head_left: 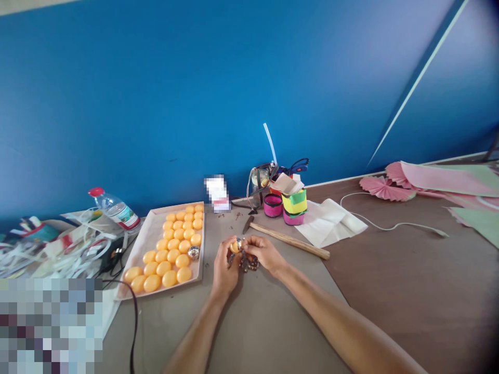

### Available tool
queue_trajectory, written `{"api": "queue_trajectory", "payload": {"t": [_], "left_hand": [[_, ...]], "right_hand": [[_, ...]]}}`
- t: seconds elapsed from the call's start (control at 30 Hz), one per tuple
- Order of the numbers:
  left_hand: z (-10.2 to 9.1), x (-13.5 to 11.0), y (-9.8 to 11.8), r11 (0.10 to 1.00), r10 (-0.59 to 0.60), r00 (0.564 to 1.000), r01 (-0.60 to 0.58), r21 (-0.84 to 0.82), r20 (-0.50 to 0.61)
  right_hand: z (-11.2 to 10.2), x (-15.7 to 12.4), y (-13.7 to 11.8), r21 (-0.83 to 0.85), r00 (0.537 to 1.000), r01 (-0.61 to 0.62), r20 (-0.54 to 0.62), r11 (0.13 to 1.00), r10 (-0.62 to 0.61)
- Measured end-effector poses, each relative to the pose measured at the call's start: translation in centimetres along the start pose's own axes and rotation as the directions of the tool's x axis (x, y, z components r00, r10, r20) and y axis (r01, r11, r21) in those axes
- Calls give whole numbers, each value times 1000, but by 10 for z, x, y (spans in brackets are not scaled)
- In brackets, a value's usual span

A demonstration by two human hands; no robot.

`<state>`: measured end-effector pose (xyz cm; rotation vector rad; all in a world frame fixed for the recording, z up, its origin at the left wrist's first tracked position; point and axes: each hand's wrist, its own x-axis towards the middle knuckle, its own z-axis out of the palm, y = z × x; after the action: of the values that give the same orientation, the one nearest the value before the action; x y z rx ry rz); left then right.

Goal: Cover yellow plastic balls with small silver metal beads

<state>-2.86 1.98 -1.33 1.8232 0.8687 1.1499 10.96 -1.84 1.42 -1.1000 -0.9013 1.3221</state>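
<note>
My left hand (226, 267) is closed around an orange ball (235, 246) that has shiny metallic bits over part of its surface. My right hand (267, 254) meets it from the right, thumb and fingers pinched at the ball's side; whatever is between those fingertips is too small to make out. Below and between the hands is a cluster of small dark, shiny pieces (249, 264) on the grey work surface, partly covered by the fingers.
Left stands a shallow box (201, 275) with rows of orange balls (169, 279) and one silvery ball (194, 252). A hammer (290, 240) lies beyond my right hand, near colourful containers (294, 205). A bottle (120, 214), tangled white strips (78, 249) and pink paper (440, 182) flank the area.
</note>
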Motion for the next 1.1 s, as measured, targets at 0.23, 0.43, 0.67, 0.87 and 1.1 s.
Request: {"api": "queue_trajectory", "payload": {"t": [0.23, 0.43, 0.67, 0.87, 1.1], "left_hand": [[1, 1, 2, 1000, -15, 1000, 14, -17, -17], [1, 0, 2, 1000, -19, 1000, 19, -19, -14], [0, -2, 3, 999, 17, 1000, -17, 29, -5], [-1, -2, 7, 994, 46, 999, -45, 96, -9], [1, -2, 8, 998, -41, 999, 41, 41, 15]], "right_hand": [[-3, 2, 2, -33, 1000, -2, 18, 999, 3], [-3, 1, 2, -6, 1000, -15, 24, 1000, 16], [-1, -1, 2, 10, 999, -34, 16, 999, 33], [4, 1, 11, 10, 998, -24, -51, 1000, 25], [10, 2, 14, -48, 993, -8, -117, 999, 2]]}}
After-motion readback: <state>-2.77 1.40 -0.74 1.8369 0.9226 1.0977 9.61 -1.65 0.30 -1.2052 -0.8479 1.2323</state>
